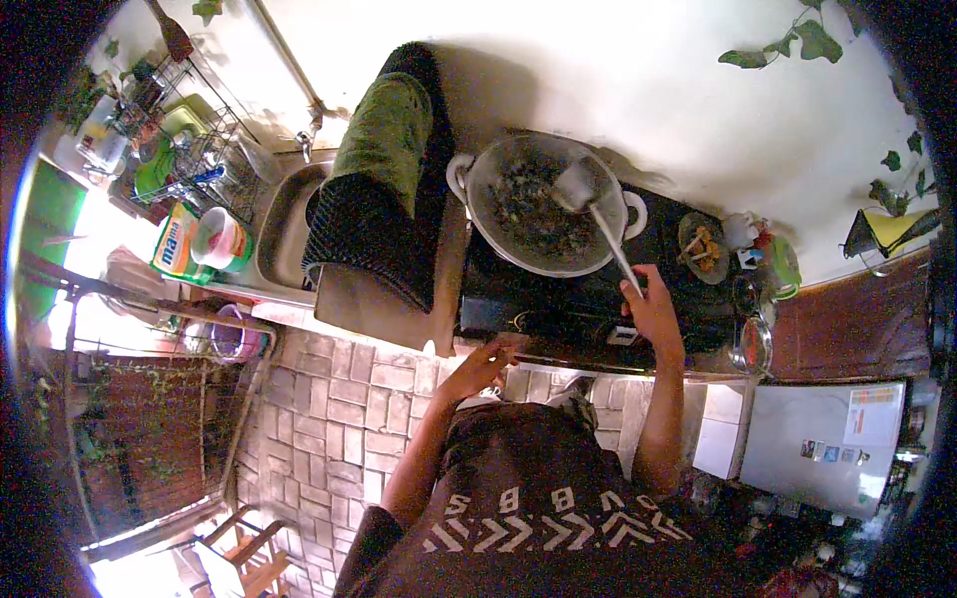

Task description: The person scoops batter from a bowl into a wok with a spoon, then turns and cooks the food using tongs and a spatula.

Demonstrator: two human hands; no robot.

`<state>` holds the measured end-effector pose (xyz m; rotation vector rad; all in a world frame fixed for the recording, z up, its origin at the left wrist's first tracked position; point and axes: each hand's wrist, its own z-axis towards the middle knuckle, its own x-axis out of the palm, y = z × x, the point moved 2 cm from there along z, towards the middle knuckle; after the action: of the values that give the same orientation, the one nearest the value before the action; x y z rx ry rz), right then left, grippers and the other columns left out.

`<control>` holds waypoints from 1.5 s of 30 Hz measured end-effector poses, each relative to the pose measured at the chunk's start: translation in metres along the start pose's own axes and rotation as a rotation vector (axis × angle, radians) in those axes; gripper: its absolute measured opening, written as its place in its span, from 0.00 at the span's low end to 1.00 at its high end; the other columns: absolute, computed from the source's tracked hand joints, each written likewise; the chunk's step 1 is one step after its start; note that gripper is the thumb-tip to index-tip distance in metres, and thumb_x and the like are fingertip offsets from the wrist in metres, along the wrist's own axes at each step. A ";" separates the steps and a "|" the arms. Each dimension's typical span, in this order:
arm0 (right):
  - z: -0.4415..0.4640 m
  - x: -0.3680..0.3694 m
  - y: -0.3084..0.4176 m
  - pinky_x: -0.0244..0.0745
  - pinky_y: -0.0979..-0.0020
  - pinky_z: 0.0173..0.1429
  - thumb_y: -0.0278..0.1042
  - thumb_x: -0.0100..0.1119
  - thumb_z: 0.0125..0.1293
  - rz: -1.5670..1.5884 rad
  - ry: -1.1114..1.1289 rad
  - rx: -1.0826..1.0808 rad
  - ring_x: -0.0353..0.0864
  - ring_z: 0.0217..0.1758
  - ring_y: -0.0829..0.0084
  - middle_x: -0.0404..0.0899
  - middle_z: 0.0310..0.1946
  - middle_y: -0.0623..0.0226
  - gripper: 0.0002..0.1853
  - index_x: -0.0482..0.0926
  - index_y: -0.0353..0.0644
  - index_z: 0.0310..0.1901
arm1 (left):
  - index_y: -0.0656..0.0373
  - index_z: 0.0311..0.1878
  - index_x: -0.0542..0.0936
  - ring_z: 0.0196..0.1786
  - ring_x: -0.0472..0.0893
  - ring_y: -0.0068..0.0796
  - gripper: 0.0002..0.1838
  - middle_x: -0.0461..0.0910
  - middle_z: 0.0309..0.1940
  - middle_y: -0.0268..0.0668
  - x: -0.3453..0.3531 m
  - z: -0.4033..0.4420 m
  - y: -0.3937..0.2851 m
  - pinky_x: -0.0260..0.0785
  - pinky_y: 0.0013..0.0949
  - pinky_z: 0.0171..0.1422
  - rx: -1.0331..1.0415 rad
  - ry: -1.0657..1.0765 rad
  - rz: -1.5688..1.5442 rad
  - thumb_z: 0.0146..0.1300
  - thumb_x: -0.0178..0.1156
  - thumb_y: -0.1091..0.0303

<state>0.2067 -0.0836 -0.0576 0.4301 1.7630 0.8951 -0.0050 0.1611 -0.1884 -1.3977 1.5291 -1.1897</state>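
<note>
A wide two-handled pot (480, 224) sits on the black stove (498, 307), with dark chopped food (528, 204) inside. My right hand (654, 311) is wrapped round the handle of a metal spatula (608, 231), whose broad head is over the food in the pot. The spatula slants from the pot down toward my hand. My left hand (486, 367) hovers by the front edge of the stove with its fingers stretched out and nothing visible in them. Whether its fingertips touch the stove edge I cannot tell.
Left of the stove, a large box-shaped thing under a green and black cloth (384, 149) stands by the sink (284, 234). A dish rack (224, 149) is farther left. Right of the pot are a plate of food (706, 254) and a green container (785, 267). A fridge (797, 429) stands lower right.
</note>
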 end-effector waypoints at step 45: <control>-0.001 0.011 0.040 0.77 0.43 0.41 0.35 0.53 0.73 -0.120 -0.045 -0.121 0.83 0.38 0.38 0.82 0.35 0.44 0.17 0.65 0.49 0.60 | 0.54 0.64 0.76 0.48 0.81 0.28 0.19 0.79 0.53 0.36 -0.003 0.004 0.004 0.77 0.32 0.39 0.129 -0.047 0.054 0.78 0.49 0.57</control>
<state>0.1959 -0.0506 -0.0353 0.2616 1.6650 0.8947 -0.0021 0.1634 -0.1932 -1.2829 1.4226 -1.1927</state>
